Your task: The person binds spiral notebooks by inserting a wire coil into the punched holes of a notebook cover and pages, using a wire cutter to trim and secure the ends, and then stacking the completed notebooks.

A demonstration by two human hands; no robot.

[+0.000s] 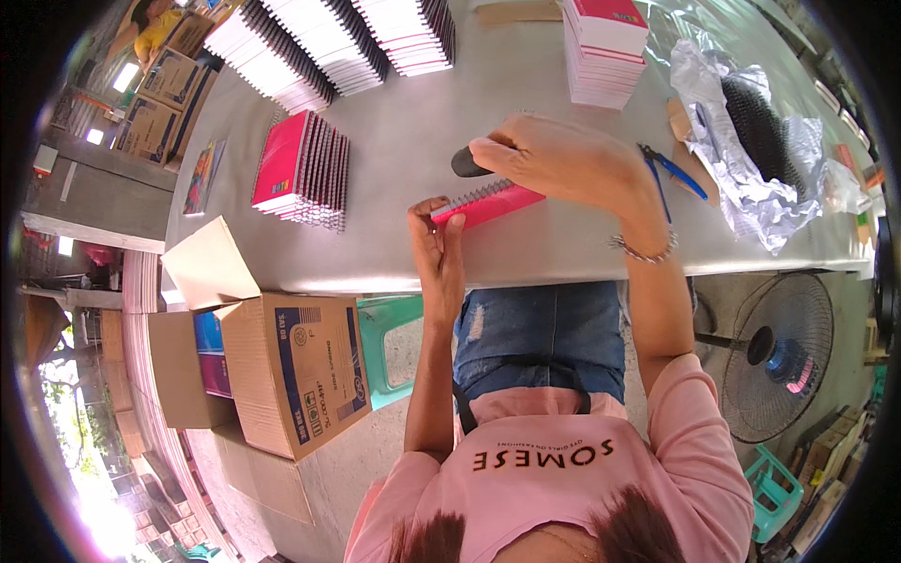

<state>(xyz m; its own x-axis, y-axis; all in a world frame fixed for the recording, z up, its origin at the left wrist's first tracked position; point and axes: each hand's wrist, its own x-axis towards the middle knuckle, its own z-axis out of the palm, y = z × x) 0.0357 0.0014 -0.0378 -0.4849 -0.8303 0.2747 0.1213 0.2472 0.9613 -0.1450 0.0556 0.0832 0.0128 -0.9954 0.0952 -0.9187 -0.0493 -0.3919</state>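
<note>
A red spiral notebook is held at the table's near edge, tilted, its grey coil along the upper side. My left hand grips its left end, with the thumb on the red cover. Over its right end, my right hand is closed on a dark rounded object that sticks out past the thumb; its kind is not clear. Blue-handled pliers lie on the table beside my right wrist. To the left stands a stack of red spiral notebooks.
More spiral notebook stacks stand at the far left, and red booklets at the far right. Black coils rest on crumpled paper. An open carton, a green stool and a fan are below table height.
</note>
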